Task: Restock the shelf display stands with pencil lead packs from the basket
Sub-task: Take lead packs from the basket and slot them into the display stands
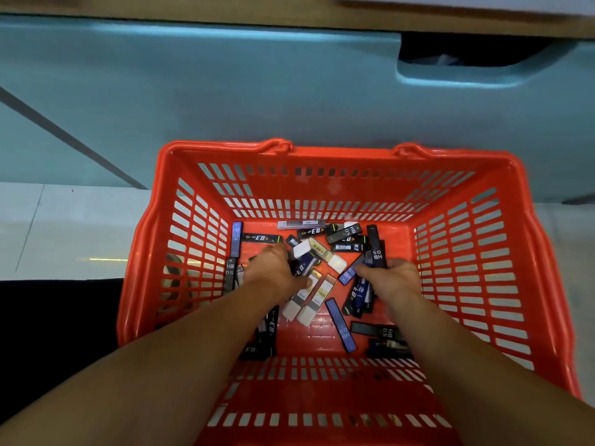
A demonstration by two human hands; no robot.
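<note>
A red plastic basket (467, 252) stands on the floor below me. Its bottom is strewn with several pencil lead packs (341, 329): black, blue and white slim boxes, some marked HB 0.5. Both my arms reach down into it. My left hand (273, 268) lies fingers-down over dark packs left of centre, beside two white packs (317, 300). My right hand (394, 278) is closed around a bundle of dark blue and black packs (360, 291) that stick out below its fingers.
A pale blue cabinet front (225, 91) with a dark recessed handle slot (476, 53) rises behind the basket, under a wooden shelf edge (193, 11). White floor tiles (64, 226) lie to the left, a dark mat (58, 333) at the lower left.
</note>
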